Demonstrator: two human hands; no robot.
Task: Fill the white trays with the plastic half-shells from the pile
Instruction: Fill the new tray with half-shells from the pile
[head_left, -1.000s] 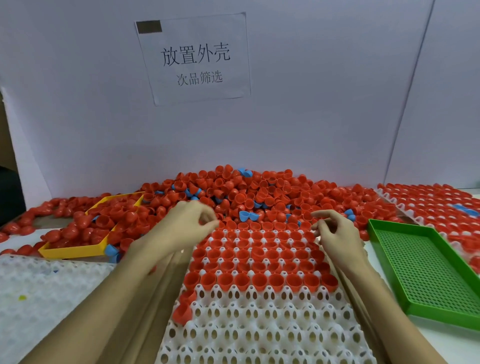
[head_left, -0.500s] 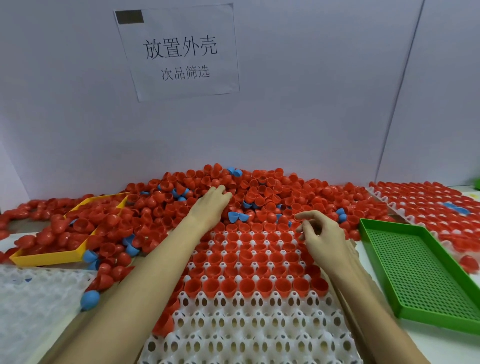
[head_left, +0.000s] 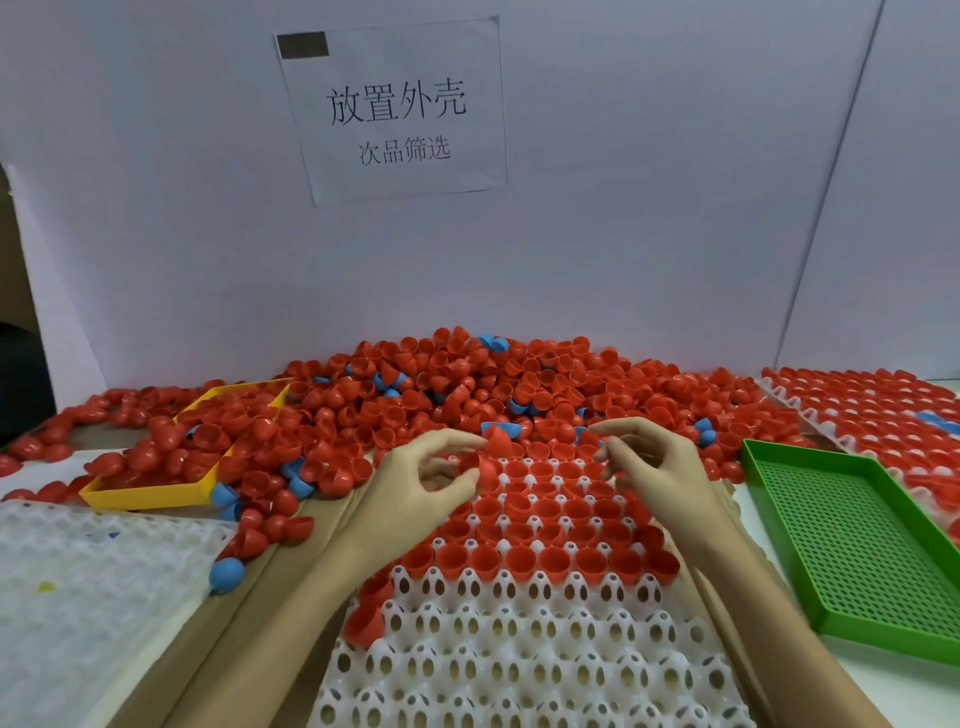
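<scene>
We see two bare hands held over the far end of a white tray (head_left: 519, 654). The left hand (head_left: 415, 488) pinches red half-shells (head_left: 491, 457) between its curled fingers and thumb, while the right hand (head_left: 660, 467) has its fingers curled too, though we cannot tell whether it holds anything. The tray's far rows are filled with red shells and its near rows are bare, and the pile (head_left: 467, 384) lies just behind the tray, against a white wall, with a yellow tray (head_left: 156, 496) to the left and a green tray (head_left: 852, 540) to the right.
</scene>
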